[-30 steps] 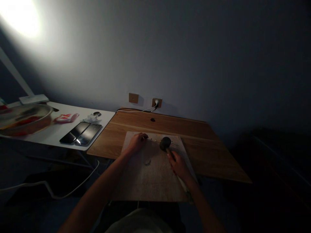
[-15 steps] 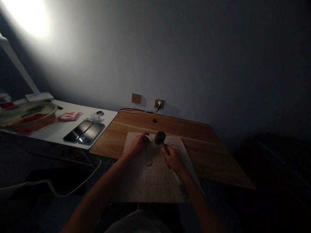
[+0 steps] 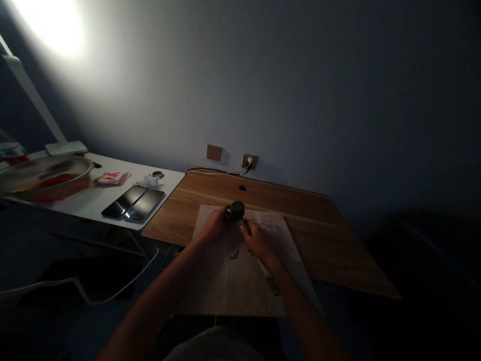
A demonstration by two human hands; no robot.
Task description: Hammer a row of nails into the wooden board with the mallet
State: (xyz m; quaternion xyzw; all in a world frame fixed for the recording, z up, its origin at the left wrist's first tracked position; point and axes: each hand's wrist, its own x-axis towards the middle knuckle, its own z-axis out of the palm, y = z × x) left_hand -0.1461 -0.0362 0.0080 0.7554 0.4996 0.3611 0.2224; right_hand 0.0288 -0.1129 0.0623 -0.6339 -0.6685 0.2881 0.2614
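My right hand (image 3: 257, 240) is wrapped round the handle of a mallet (image 3: 237, 209) with a dark, round head. The handle's far end slants back beneath my right forearm. Close against the left side of the mallet head is my left hand (image 3: 217, 222), its fingers bent together; the head partly covers the fingertips, and what they hold is hidden. Under both hands lies a pale board (image 3: 221, 281). Several small shiny pieces (image 3: 262, 221), too small to name surely, stand in a row near its far edge. A small grey piece (image 3: 234, 254) rests mid-board.
The board overlaps a wooden table (image 3: 300, 210). On the left, a white table (image 3: 93, 200) carries two phones (image 3: 143, 204), a red-and-white packet (image 3: 113, 178), a large bowl (image 3: 80, 173) and a desk lamp (image 3: 67, 148). A white cable (image 3: 236, 171) runs to the wall socket (image 3: 255, 159).
The mallet head has moved left and down towards my left hand, carried by my right hand. My left hand stays at nearly the same spot on the board. The view has shifted slightly.
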